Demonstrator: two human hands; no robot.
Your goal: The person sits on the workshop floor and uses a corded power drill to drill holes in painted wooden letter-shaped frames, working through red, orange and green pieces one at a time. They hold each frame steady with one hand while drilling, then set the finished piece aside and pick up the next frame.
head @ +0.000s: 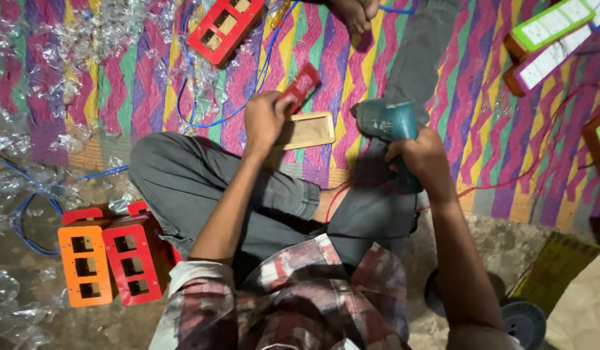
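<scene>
I sit cross-legged on a striped mat. My left hand (264, 120) grips a small flat red piece (301, 85) and rests against a wooden rectangular frame (310, 129) lying by my knee. My right hand (424, 159) holds a teal electric drill (387, 123) by its handle, its nose pointing left toward the wooden frame. A thin red cord (501, 185) runs from the drill area across the mat to the right.
Red and orange switch-board plates (112, 259) are stacked at lower left, another red plate (223, 27) at top. Blue wire (203, 97) and crumpled clear plastic (34, 188) litter the left. Another person's foot (355, 13) is at top centre. White and green boards (553, 32) lie at top right.
</scene>
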